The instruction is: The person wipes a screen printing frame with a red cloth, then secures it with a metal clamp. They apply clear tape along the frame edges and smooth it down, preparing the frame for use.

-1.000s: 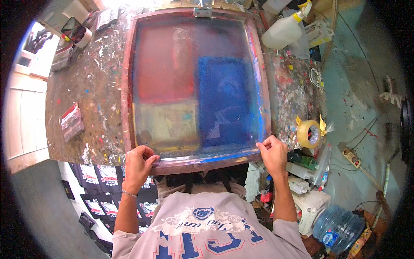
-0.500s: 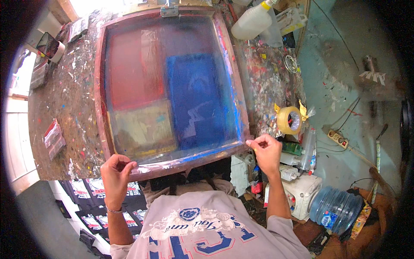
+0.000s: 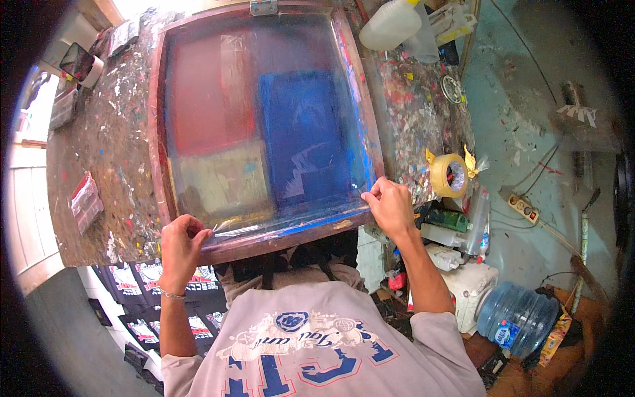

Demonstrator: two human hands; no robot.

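A wooden-framed printing screen [image 3: 220,126] lies on the table, its mesh showing red, blue and pale yellow-green areas. My left hand [image 3: 182,245] is at its near left corner, thumb and fingers pinched together. Over the near right corner my right hand [image 3: 389,205] pinches too. Between them a thin, shiny strip of clear tape [image 3: 231,229] seems to stretch along the inner side of the near frame bar; its middle is hard to make out against the mesh. A metal hinge clamp [image 3: 264,7] holds the frame's far edge.
A roll of clear yellowish tape [image 3: 438,176] hangs at the paint-spattered table's [image 3: 109,175] right edge. White plastic bottles [image 3: 391,25] stand at the far right. A small packet [image 3: 86,202] lies on the left. Printed black shirts [image 3: 165,291] lie below left; a blue water jug [image 3: 516,317] rests lower right.
Both hands have moved slightly away from me; the right has also shifted left, from the frame's outer corner to over its inner edge. The view has tilted a little.
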